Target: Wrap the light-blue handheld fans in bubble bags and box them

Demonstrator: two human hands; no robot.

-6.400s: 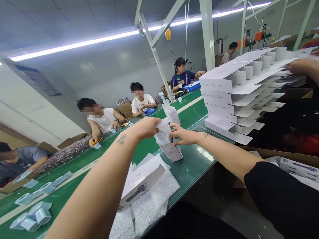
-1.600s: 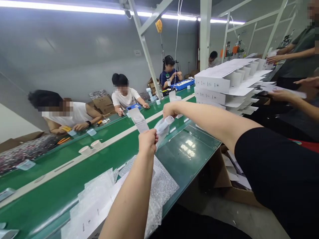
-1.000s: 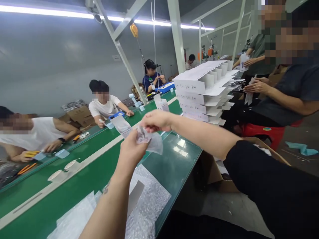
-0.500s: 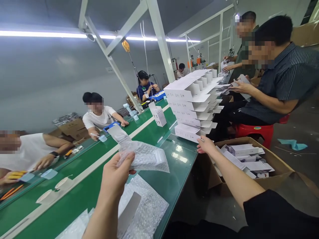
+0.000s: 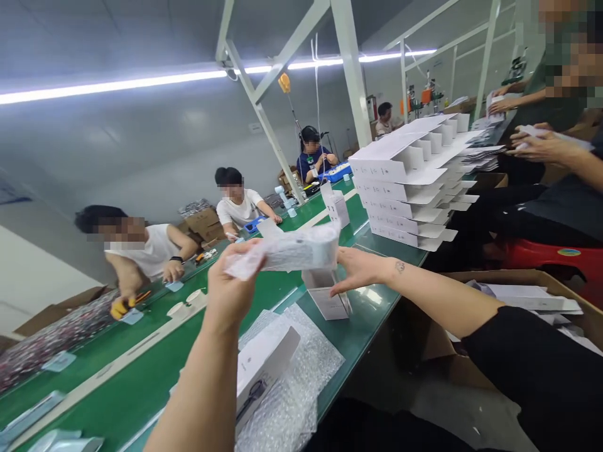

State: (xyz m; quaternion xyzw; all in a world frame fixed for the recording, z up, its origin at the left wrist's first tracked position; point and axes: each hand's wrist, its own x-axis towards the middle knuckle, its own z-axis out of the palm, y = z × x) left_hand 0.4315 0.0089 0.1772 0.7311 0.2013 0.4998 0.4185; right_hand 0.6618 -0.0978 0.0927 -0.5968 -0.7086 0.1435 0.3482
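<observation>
- bubble-wrapped item [image 5: 301, 249], something pale blue inside, is gripped at one end by the left hand [image 5: 235, 273] and held up just above an open white box [image 5: 328, 301], kinda blurry
- right hand [image 5: 358, 270] is placed right at the side of that box, thumb spread, other fingers partly hidden by the wrapped item, so whether the box is actually gripped can't be told
- bubble wrap sheets [image 5: 306, 370] are laid on the green table [image 5: 372, 307], with a printed carton [image 5: 271, 361] lying on top, flap open
- a big stack of white boxes [image 5: 384, 204] is piled up past the right hand, flaps sticking out
- another white box [image 5: 336, 208] is stood farther off, flap up
- white packaging is heaped in a cardboard box [image 5: 563, 285] beside the table
</observation>
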